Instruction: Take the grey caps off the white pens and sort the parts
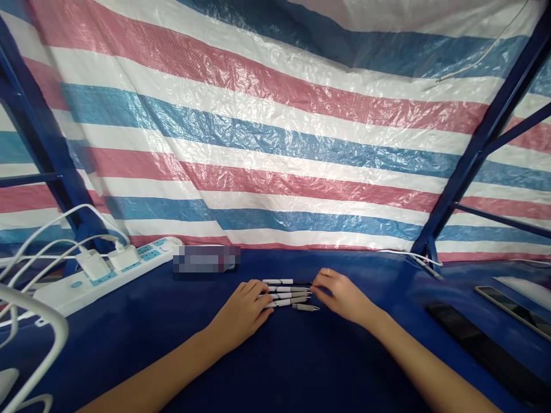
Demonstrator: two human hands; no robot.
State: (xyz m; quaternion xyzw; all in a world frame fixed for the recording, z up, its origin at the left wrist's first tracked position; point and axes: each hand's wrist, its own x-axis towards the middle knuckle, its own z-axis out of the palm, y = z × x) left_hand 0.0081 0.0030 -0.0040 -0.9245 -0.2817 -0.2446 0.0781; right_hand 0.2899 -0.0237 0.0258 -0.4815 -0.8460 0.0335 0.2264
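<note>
Pens (286,296), white with grey grips, lie in a close row between the person's two hands, tips toward the right fingers. From where I stand, the left hand (243,310) has its fingers bent and slightly parted over the near ends of the row, touching them; I can't tell whether it grips or merely steadies. The right hand (342,295), a ring on one finger, holds thumb and forefinger a little apart, curled beside the dark refill (303,283) sticking out of the farthest pen. Whether they pinch its end, I can't make out. One loose grey grip (305,308) lies just below the right thumb.

The left fingers hide the pens' back ends, and both forearms are cut off below. Dark marks on the barrels are too small to read. Beyond the left fingers, a pixelated patch masks a box-like thing (198,261).
</note>
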